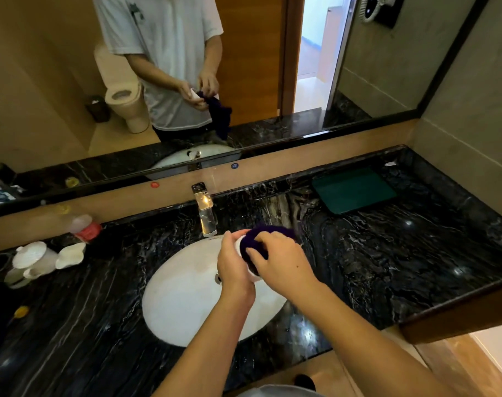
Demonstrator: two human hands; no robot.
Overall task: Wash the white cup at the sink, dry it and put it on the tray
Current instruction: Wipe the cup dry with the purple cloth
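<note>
Drying step, by the look of it; cup held over the right rim of the sink, just in front of the tap; only slivers of white show, the rest is covered by hand and cloth.

Left hand wrapped round the cup's side, fingers closed on it, thumb over the top edge; it serves as the anchor so the cup cannot turn away from the rubbing. Right hand closed on a dark cloth, pushing a wad of it into or against the cup's mouth; which of the two I cannot tell. Held over the basin, probably so drips fall in the bowl and not on the counter.

Tray, green, lies flat at the back right of the counter, well apart from the hands; nothing on it; the stretch of dark marble between cup and tray is bare, so the carry across looks unobstructed.

Left side is the cluttered one: white crockery in a group near the edge, a capped bottle behind it, a small yellow thing nearer the front; all well away from the route. Mirror above shows the same hold from the front, cloth hanging loose below the hands; the trailing end could brush the tap.
</note>
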